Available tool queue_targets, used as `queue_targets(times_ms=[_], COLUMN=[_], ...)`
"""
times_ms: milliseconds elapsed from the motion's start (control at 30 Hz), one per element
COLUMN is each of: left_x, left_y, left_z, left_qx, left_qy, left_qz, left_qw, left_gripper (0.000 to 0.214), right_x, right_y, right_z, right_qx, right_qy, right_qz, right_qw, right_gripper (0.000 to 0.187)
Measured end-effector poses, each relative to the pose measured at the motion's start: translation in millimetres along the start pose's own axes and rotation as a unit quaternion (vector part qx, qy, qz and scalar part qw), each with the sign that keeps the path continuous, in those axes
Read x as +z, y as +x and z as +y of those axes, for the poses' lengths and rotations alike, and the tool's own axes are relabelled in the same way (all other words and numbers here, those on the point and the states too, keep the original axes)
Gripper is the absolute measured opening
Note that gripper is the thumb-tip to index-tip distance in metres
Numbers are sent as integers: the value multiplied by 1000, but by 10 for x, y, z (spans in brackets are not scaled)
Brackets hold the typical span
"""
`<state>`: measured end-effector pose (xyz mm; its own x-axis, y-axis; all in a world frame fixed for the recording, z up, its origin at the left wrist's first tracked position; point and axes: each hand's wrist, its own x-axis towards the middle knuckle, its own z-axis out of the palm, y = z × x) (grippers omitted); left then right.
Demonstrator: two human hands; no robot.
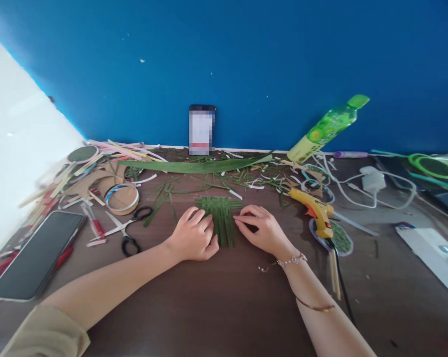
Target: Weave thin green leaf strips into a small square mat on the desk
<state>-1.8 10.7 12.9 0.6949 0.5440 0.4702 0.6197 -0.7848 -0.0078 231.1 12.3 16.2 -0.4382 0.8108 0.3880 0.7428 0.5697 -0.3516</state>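
A small mat of woven green leaf strips [221,218] lies flat on the dark table, its loose strip ends pointing towards me. My left hand [196,234] is closed at the mat's left edge, with curled fingers resting on the strips and the thumb beside them. On the other side, my right hand [261,229] has thumb and forefinger brought together by the mat's right edge. Whether a strip end is between those fingertips is too small to tell. Just beyond the mat lie leaf scraps and one long broad green leaf [205,166].
Black-handled scissors [125,229], a tape roll [122,199] and a smartphone [37,255] lie to the left. To the right are a yellow glue gun [316,210] and a white charger [373,179]. A propped phone [202,130] and a tilted green bottle [328,130] lean against the blue wall.
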Motion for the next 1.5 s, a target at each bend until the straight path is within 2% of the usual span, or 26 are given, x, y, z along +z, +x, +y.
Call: queue_targets(times_ms=[433, 767, 833, 1000, 1067, 1133, 1233, 1300, 1367, 1500], left_x=[-22, -56, -71, -167, -227, -293, -367, -371, -330, -194], left_y=[18, 34, 26, 60, 116, 165, 147, 62, -47, -184], left_z=[15, 20, 3, -104, -151, -179, -169, -135, -101, -79], left_qx=[-5, -28, -31, -64, -95, -112, -85, -55, -50, -73], left_qy=[0, -20, -46, -182, -194, -174, -123, -106, -108, -134], left_qz=[2, -24, -9, 101, 76, -7, -121, -132, -115, -72], left_qw=[1000, 999, 998, 976, 973, 978, 981, 984, 986, 986], left_gripper=[30, 31, 31, 31, 28, 24, 29, 40, 46, 32], right_x=[0, 2, 4, 6, 4, 0, -9, -13, -15, -9], right_y=[11, 9, 7, 11, 17, 24, 34, 39, 42, 41], right_z=[-7, -7, -5, -15, -25, -35, -44, -47, -50, -52], right_qx=[3, 2, -1, -1, -2, -2, -2, -4, -7, -7], right_qy=[27, 25, 23, 16, 13, 14, 18, 19, 20, 22], right_qz=[-9, -17, -17, -2, 0, -2, 0, 2, 2, 6], right_qw=[1000, 1000, 1000, 1000, 1000, 1000, 1000, 1000, 1000, 1000], right_gripper=[21, 21, 20, 20, 20, 20, 21, 21, 21, 20])
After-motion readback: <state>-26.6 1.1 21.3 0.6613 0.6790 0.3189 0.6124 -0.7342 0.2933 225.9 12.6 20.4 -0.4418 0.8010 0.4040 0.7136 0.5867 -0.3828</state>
